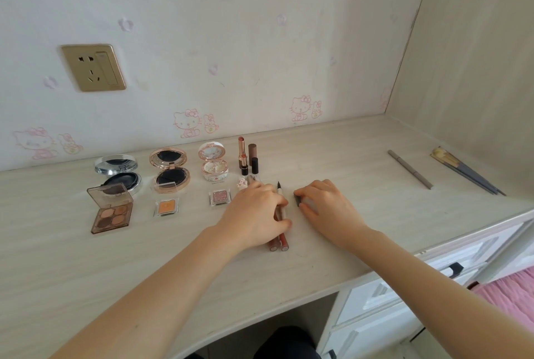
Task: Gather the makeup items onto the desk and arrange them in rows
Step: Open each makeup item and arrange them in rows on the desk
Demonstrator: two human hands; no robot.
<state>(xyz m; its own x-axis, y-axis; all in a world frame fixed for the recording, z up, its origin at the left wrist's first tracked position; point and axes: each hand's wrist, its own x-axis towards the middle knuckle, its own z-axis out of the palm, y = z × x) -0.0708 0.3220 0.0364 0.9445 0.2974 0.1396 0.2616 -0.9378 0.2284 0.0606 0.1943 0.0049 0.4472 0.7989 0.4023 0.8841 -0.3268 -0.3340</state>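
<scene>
Back row, open: silver compact [117, 173], gold compact [170, 169], white compact [213, 160]. Front: quad palette [111, 212], orange pan [166, 207], pink pan [221, 197]. Liner pens [284, 238] parallel, dark cap [297, 200] beside. Grey pencil [409, 169] far right.

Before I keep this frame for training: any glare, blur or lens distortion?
Head view: soft even light, faint shadows by the left hand gripping pens and right hand pinching a dark piece; centre sharp; wide-angle stretches the forearms; sheen on silver compact.

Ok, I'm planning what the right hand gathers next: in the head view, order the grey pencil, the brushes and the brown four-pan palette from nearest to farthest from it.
1. The grey pencil, to the right of the right hand and a little farther back.
2. The brushes, farther right still.
3. The brown four-pan palette, far off on the left.
</scene>
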